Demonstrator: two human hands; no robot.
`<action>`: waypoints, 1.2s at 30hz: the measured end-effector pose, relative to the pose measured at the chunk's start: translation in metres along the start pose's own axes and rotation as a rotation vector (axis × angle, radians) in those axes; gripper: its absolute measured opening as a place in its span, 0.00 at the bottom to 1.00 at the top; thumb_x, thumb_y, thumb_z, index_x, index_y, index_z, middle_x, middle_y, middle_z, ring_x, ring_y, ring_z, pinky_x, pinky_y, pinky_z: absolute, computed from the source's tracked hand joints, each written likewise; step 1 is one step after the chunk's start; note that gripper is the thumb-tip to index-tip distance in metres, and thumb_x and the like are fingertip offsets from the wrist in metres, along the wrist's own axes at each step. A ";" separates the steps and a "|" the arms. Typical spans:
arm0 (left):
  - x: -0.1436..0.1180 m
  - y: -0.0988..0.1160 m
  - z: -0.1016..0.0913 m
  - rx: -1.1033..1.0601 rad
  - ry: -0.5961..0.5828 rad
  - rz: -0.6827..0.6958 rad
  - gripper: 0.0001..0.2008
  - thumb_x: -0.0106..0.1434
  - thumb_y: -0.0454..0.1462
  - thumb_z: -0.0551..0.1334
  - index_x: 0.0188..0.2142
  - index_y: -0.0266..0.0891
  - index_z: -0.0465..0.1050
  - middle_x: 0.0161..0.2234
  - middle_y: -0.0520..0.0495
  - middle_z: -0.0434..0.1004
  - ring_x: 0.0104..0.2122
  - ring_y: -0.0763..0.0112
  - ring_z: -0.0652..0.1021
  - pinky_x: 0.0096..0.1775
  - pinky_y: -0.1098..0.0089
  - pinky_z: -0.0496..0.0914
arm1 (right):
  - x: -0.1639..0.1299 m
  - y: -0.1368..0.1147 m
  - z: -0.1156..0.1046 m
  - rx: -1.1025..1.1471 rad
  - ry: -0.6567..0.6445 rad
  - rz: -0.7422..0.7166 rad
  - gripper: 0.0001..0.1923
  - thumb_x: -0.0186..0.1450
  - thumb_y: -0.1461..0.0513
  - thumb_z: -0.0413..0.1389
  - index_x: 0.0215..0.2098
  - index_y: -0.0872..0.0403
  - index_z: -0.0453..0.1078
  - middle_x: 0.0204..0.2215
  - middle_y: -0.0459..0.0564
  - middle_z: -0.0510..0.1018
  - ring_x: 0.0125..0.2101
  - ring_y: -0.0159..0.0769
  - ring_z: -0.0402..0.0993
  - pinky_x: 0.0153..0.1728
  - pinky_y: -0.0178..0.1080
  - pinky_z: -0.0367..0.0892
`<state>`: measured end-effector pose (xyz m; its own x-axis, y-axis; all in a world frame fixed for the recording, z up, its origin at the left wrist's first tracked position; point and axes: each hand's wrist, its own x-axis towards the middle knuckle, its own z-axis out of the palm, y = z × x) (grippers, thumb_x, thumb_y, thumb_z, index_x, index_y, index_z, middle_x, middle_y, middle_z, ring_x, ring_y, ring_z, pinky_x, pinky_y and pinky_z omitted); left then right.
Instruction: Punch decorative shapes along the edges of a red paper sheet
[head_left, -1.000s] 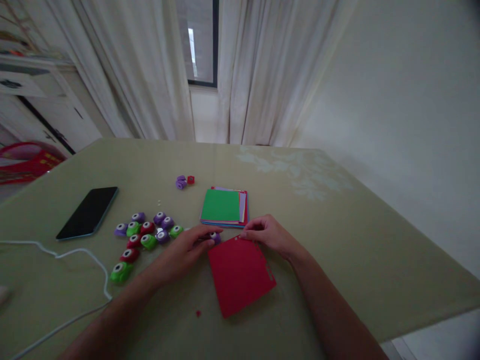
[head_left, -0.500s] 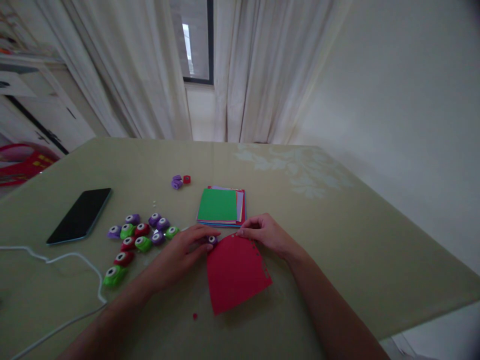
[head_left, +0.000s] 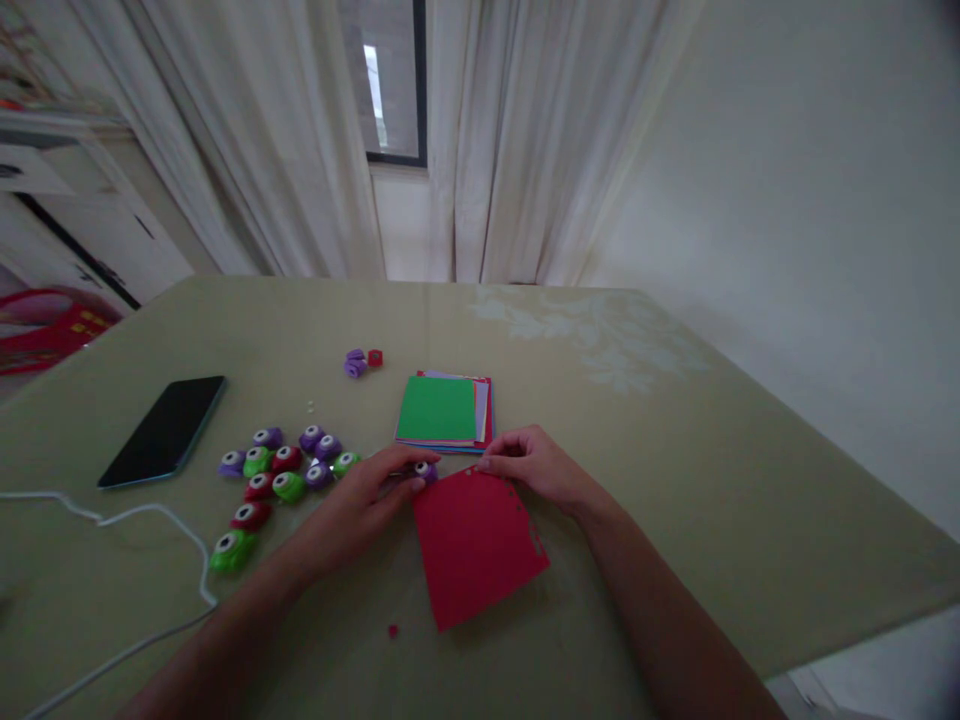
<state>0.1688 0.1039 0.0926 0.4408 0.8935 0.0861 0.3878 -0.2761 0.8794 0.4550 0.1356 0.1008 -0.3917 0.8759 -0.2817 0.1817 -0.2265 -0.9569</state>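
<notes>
A red paper sheet lies on the green table in front of me, with small holes along its far and right edges. My left hand grips a small purple paper punch at the sheet's far left corner. At the sheet's far edge, my right hand pinches the paper. Just beyond both hands sits a stack of coloured paper with a green sheet on top.
Several purple, green and red punches lie in a cluster to the left. A black phone and a white cable are further left. A purple and a red piece sit beyond the stack. A red scrap lies near me.
The red sheet has flattened and turned slightly after bulging up half a second ago. Both hands stay at its far edge.
</notes>
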 end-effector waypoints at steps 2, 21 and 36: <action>0.000 0.001 0.000 -0.009 0.001 0.003 0.15 0.75 0.42 0.60 0.57 0.48 0.79 0.56 0.44 0.84 0.55 0.53 0.81 0.58 0.54 0.74 | 0.000 0.000 0.000 -0.001 0.000 0.004 0.20 0.55 0.48 0.74 0.29 0.55 0.81 0.24 0.46 0.77 0.24 0.31 0.66 0.27 0.35 0.58; 0.000 0.004 0.000 -0.015 -0.011 0.032 0.14 0.75 0.41 0.60 0.57 0.48 0.78 0.58 0.45 0.82 0.57 0.55 0.80 0.59 0.56 0.73 | -0.002 -0.004 0.002 0.029 0.016 0.004 0.20 0.55 0.48 0.74 0.30 0.56 0.81 0.24 0.46 0.78 0.25 0.31 0.67 0.28 0.36 0.58; -0.001 -0.003 0.004 0.029 -0.009 0.083 0.14 0.75 0.38 0.61 0.58 0.50 0.78 0.58 0.46 0.82 0.56 0.57 0.80 0.58 0.56 0.74 | 0.001 0.001 0.004 -0.008 -0.003 -0.010 0.20 0.57 0.48 0.72 0.32 0.57 0.83 0.26 0.48 0.80 0.26 0.31 0.69 0.29 0.35 0.60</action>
<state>0.1700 0.1027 0.0881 0.4800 0.8636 0.1539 0.3731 -0.3598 0.8552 0.4506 0.1347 0.0994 -0.3959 0.8771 -0.2719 0.1850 -0.2138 -0.9592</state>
